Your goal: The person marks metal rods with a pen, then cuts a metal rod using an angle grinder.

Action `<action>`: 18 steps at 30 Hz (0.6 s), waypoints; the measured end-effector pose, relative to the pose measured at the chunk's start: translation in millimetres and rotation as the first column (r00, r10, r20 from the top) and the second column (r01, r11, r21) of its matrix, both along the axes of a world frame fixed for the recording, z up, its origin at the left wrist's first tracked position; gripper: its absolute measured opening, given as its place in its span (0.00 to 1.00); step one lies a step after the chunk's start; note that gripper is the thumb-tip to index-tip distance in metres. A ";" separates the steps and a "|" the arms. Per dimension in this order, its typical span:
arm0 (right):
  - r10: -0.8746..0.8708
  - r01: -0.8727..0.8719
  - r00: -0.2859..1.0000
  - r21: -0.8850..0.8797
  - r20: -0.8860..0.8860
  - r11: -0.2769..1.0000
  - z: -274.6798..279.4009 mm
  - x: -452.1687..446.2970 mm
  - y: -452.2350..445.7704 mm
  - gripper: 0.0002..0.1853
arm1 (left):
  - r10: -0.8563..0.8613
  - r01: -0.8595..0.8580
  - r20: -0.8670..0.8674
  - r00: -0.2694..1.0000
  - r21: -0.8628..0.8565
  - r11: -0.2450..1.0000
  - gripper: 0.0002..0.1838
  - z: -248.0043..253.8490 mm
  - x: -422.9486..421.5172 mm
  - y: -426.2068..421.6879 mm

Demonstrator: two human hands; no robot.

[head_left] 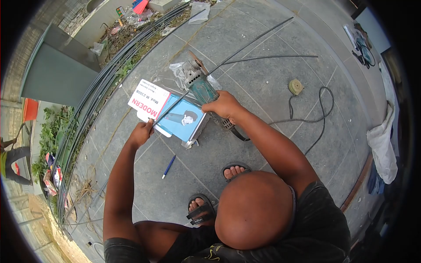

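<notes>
My right hand (223,106) is closed around the body of a green angle grinder (203,89), its disc at the far end, close to a thin dark metal rod (258,37). Whether disc and rod touch, I cannot tell. That rod runs diagonally from my left hand (142,133), whose fingers pinch its near end, and passes beside the grinder's head. Beneath the rod lies a blue and white grinder box (182,117) with its printed flap (147,100) folded out. A second rod (272,57) lies on the tiles, extending right from near the disc.
The grinder's cable (302,121) loops across the floor at right, near a yellowish tape measure (295,87). A blue pen (169,167) lies before my feet. Long bundled rods (94,72) border the left side. A white sack (382,142) stands far right; another person (16,160) is far left.
</notes>
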State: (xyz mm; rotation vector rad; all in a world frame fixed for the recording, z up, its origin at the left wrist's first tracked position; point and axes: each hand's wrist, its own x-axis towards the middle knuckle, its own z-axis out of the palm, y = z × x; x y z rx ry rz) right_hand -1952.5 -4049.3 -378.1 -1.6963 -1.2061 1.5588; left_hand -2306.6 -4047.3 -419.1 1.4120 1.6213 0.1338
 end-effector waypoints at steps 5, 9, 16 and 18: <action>-0.012 0.012 1.000 0.027 -0.004 1.000 -6.0 -1.2 -0.8 0.29 | 0.001 -0.001 0.003 1.000 -0.016 1.000 0.33 2.9 1.5 0.5; 0.005 -0.005 1.000 0.013 0.000 1.000 -7.0 -1.8 -1.0 0.29 | 0.007 -0.007 -0.009 1.000 -0.011 1.000 0.33 0.1 0.2 0.9; -0.008 0.008 1.000 0.016 0.000 1.000 -10.2 -1.5 -0.2 0.29 | 0.015 -0.015 0.008 1.000 -0.012 1.000 0.32 -1.8 -1.2 1.1; 0.000 0.000 1.000 0.014 -0.019 1.000 -9.2 -1.1 -0.9 0.28 | 0.014 -0.013 0.014 1.000 -0.011 1.000 0.32 -1.7 -0.7 1.7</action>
